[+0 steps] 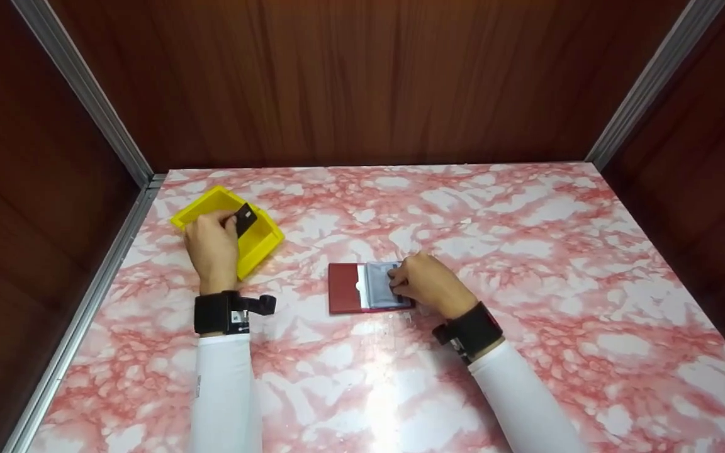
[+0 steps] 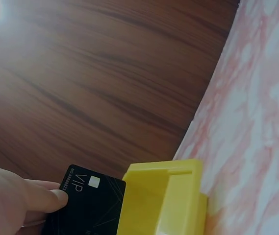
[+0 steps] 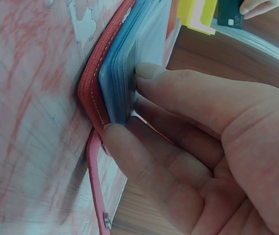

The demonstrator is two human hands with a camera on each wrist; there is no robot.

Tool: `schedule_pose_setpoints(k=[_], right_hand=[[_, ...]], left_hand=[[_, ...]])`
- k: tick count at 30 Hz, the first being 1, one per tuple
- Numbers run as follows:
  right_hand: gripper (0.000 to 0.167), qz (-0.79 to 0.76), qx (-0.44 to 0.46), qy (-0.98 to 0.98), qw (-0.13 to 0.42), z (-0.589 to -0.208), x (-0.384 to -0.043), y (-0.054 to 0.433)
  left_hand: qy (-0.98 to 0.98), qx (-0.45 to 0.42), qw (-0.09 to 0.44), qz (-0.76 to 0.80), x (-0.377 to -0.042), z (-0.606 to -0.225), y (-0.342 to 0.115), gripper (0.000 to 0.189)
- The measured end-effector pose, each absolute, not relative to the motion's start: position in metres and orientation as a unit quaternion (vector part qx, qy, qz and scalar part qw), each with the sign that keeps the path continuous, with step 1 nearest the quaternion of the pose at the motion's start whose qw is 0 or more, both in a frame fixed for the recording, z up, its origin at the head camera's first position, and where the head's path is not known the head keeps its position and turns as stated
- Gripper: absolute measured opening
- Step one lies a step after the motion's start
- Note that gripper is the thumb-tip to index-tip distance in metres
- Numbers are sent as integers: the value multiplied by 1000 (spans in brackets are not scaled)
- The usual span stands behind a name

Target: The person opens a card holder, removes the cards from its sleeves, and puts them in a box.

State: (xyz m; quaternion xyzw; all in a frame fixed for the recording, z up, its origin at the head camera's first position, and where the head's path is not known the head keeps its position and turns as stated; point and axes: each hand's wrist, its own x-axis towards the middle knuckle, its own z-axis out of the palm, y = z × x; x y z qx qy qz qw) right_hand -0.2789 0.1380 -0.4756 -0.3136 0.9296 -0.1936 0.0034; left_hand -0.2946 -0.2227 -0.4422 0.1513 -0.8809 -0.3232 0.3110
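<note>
Apparently transferring a rectangular black plastic card [image 1: 246, 222], the left hand [image 1: 213, 248] is pinching it over the yellow plastic box [image 1: 262, 251], ten o'clock from the red stitched card holder [image 1: 344, 288] whose clear plastic sleeves [image 1: 377, 289] the right hand [image 1: 430, 284] is gripping, next probably needing a steady pinch.

black VIP card [image 2: 88, 203] | tilted, at yellow bin [image 1: 255, 248] | red cardholder [image 1: 347, 288] | lying open
</note>
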Motion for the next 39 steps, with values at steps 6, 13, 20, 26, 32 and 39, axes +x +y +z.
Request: schedule_pose_setpoints(k=[6, 13, 20, 26, 32, 39], right_hand=[[5, -185, -312, 932, 11, -476, -279, 136], [6, -177, -302, 936, 18, -477, -280, 134], [5, -175, -310, 935, 3, -477, -279, 134], [10, -170, -311, 935, -8, -476, -278, 136], [5, -167, -316, 934, -12, -476, -279, 136], [5, -167, -307, 937, -13, -476, -278, 137]], left_hand=[[-905, 156, 272, -287, -297, -451, -214, 16], [-923, 169, 231, -256, -299, -457, -205, 17], [-933, 153, 220, -239, -298, -458, -202, 15], [-938, 149, 208, -232, -298, -456, -201, 12], [-943, 129, 195, -237, -299, -455, -199, 13], [-949, 133, 183, -219, -300, -456, -199, 12]])
